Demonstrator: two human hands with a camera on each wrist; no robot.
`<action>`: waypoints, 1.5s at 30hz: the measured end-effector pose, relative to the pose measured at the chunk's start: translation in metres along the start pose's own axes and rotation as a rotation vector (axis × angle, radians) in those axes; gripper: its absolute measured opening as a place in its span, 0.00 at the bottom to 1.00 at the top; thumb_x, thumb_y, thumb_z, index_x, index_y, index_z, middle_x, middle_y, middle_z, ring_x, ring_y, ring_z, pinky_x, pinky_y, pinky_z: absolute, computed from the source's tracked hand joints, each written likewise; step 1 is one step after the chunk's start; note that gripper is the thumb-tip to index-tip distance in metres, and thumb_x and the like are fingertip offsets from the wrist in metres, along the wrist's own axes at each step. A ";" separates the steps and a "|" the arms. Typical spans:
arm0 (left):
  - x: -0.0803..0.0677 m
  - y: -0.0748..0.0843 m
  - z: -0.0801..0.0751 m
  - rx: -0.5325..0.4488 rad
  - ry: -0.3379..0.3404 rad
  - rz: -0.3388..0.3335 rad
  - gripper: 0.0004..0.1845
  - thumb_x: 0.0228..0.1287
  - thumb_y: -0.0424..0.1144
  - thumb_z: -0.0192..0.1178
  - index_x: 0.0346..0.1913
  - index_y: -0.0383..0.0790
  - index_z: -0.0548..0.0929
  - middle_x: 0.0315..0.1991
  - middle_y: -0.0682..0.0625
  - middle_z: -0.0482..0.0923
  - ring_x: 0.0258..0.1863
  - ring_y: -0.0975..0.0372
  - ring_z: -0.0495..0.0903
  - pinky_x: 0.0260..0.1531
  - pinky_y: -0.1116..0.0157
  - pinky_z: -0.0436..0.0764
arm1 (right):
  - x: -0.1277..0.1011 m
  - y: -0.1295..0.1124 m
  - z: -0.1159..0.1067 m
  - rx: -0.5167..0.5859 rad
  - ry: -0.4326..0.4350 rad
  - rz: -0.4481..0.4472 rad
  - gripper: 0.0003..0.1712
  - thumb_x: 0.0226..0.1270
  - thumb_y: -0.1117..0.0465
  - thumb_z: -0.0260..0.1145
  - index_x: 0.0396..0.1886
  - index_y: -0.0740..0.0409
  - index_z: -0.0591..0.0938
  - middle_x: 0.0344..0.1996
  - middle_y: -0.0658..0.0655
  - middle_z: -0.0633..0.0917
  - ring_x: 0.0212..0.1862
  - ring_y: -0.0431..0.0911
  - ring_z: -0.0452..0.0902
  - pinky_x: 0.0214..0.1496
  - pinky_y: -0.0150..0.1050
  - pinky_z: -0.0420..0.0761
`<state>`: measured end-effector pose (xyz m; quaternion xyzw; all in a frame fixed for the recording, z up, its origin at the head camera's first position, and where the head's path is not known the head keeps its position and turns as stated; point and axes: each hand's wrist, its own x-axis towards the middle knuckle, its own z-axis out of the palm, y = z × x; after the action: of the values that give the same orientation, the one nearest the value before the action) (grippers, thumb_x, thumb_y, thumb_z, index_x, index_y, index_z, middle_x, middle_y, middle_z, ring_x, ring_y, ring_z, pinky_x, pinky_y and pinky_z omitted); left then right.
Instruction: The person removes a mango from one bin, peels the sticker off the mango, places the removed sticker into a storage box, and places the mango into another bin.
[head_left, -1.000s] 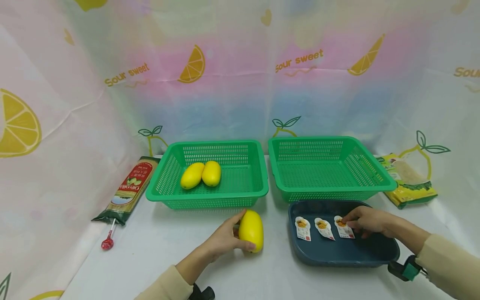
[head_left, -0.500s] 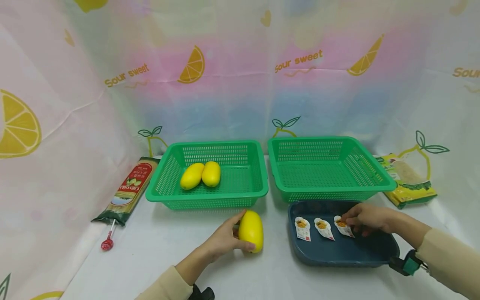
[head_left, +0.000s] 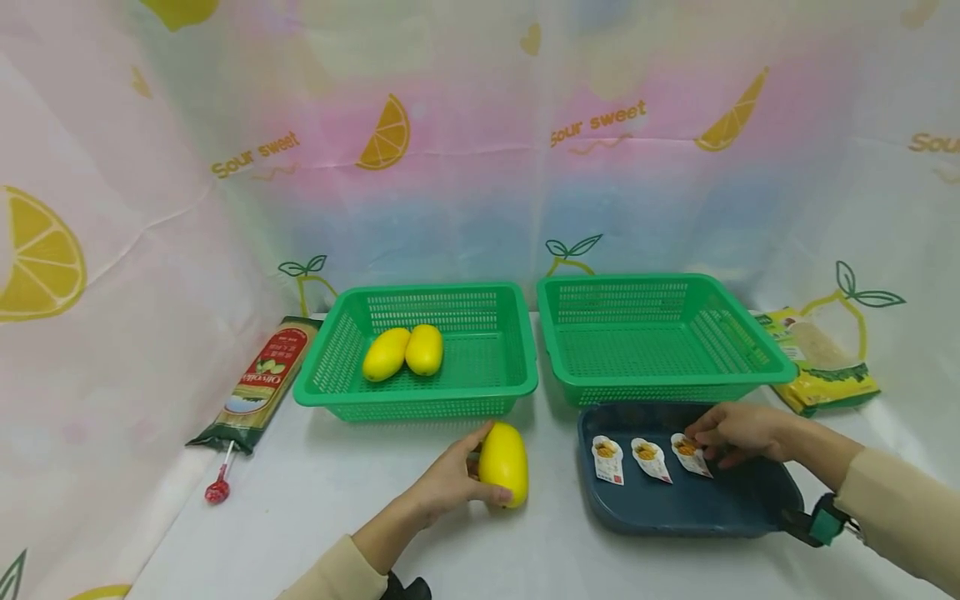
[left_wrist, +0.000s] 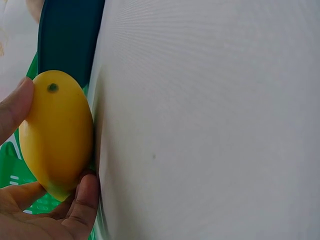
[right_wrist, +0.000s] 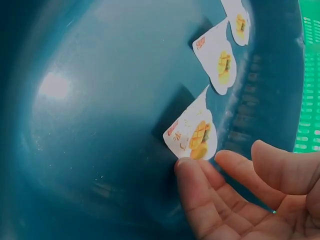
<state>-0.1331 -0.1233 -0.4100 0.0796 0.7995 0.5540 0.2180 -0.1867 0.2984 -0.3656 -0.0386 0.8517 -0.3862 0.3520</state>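
Little has moved since the earlier frames: the right hand [head_left: 738, 433] has drawn slightly back from the nearest small white mango-printed packet [head_left: 691, 455], one fingertip touching its edge in the right wrist view, fingers loosely apart and holding nothing. That packet lies with two more in the dark blue plastic tray [head_left: 686, 507]; their print is too small to read. The left hand [head_left: 450, 479] keeps its grip curled round the smooth yellow mango [head_left: 503, 463], which rests on the white desk [head_left: 315, 517] just in front of the left green plastic basket [head_left: 420, 396]. Much of the palm is hidden behind the fruit. The left wrist view cuts off most fingers.
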 end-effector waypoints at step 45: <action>-0.004 0.001 0.001 -0.005 -0.020 0.033 0.56 0.56 0.43 0.73 0.78 0.34 0.46 0.70 0.36 0.65 0.56 0.53 0.76 0.58 0.50 0.77 | 0.057 -0.156 0.135 0.106 -0.020 -0.231 0.21 0.69 0.63 0.64 0.61 0.60 0.77 0.52 0.62 0.79 0.54 0.54 0.78 0.46 0.49 0.86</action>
<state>-0.1299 -0.1234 -0.4080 0.0979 0.7946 0.5585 0.2172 -0.1766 0.0851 -0.3519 -0.1214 0.8165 -0.4683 0.3151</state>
